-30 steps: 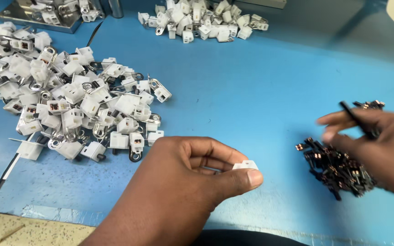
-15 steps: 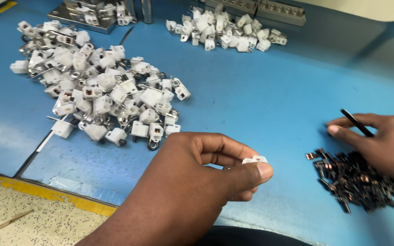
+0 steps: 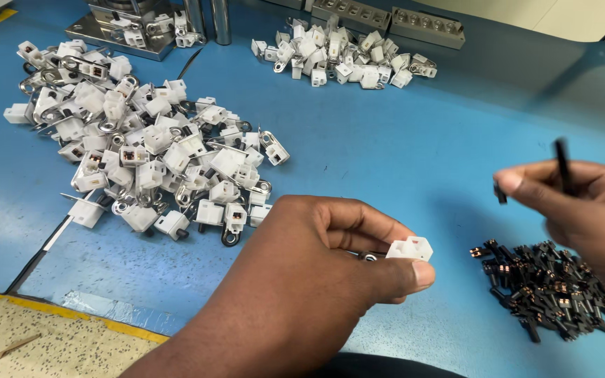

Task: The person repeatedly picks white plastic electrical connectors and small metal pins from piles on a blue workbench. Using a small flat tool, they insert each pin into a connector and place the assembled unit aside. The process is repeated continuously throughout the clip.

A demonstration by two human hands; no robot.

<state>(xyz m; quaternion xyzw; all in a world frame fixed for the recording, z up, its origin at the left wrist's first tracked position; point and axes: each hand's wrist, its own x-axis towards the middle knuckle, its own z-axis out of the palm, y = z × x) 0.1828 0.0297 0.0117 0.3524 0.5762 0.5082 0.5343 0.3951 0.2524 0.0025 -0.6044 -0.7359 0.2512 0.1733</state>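
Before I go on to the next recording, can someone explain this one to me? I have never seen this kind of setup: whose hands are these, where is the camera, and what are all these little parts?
There is no machine at work here: a person uses two bare hands, and the one camera sits on that person's head, looking down at a blue table. The left hand pinches a small white plastic housing between thumb and fingers. The right hand holds a thin black tool and a tiny dark part at its fingertips. Below it lies a pile of small dark parts with copper-coloured bits. To the left is a large heap of white housings with metal tabs, and a smaller heap lies further back, near metal fixtures.
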